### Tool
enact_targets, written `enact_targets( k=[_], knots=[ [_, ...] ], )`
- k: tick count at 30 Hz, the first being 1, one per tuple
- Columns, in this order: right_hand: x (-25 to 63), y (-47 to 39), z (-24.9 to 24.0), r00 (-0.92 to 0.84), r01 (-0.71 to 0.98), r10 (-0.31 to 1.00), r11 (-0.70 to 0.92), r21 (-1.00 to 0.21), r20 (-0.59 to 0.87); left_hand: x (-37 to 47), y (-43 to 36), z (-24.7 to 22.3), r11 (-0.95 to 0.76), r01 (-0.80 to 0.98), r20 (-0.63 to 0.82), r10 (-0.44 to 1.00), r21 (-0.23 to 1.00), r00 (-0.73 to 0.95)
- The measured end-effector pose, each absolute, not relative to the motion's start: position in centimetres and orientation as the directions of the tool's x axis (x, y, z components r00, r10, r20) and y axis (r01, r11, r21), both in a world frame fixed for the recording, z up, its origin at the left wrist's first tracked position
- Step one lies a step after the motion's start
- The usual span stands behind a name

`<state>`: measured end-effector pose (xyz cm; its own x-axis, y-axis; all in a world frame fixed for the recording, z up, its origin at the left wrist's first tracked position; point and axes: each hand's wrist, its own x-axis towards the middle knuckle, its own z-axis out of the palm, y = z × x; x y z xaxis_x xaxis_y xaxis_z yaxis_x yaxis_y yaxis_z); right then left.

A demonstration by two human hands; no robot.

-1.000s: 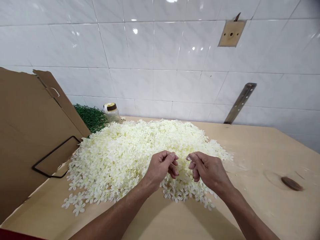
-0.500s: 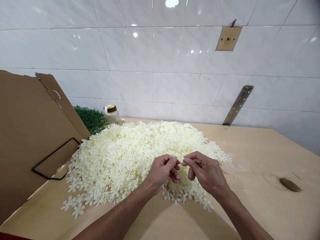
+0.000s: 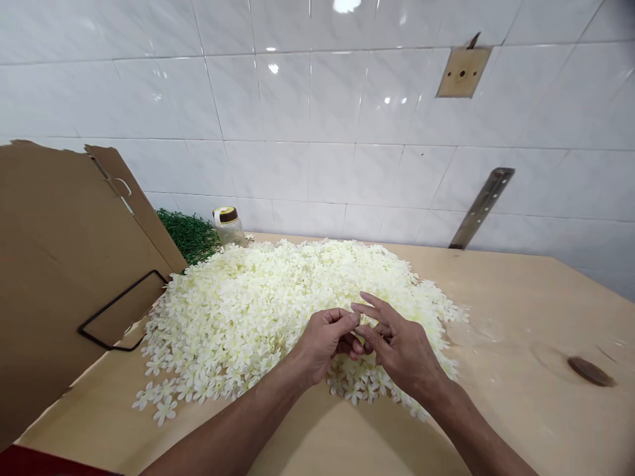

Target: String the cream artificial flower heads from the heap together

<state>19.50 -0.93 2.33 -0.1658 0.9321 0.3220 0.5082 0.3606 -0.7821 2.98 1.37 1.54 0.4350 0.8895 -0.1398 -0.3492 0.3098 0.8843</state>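
Both hands meet in front of a large heap of white artificial flowers (image 3: pixel 278 297). My left hand (image 3: pixel 330 344) is closed, thumb pressed against the fingers; whatever it pinches is too small or hidden to make out. Against its fingertips lies the thumb of my right hand (image 3: pixel 404 347). The upper fingers of this right hand are stretched forward and apart from the thumb, with no object visible between them. Below the hands, loose blossoms at the heap's front edge rest on the wooden table (image 3: pixel 317 436).
To the left stands a cardboard box (image 3: pixel 64 264) with a black wire frame (image 3: pixel 94 317) against it. Behind are green plastic foliage (image 3: pixel 191 235) and a lidded bottle (image 3: pixel 229 228). A brown oval piece (image 3: pixel 590 371) lies right, and a metal bracket (image 3: pixel 481 208) is against the tiled wall.
My right hand has come left to touch the left fingertips, and its upper fingers have straightened from a pinch. The left hand stays pinched. The view has shifted slightly.
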Motion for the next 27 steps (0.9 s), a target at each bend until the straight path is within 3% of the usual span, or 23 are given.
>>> enact_targets(
  k=[6,12,17,27],
  knots=[
    [19.30,-0.77,2.24,-0.079,0.550,0.893,0.409,-0.728,0.442,3.19,1.22,2.06,0.214,-0.297,-0.126,0.950,0.931,0.287],
    [19.04,-0.78,2.15,-0.092,0.654,0.732,0.555,-0.513,0.675,3.41,1.19,2.09,0.182,-0.303,-0.115,0.967,0.935,0.228],
    [19.20,-0.75,1.83,-0.136,0.691,0.670,0.592,-0.415,0.730,3.51,1.13,2.03,0.181,-0.281,-0.121,0.968,0.942,0.219],
    [19.13,-0.58,2.16,-0.047,0.682,0.685,0.553,-0.478,0.727,3.27,1.21,1.96,0.321,-0.427,-0.162,0.915,0.845,0.369]
  ],
)
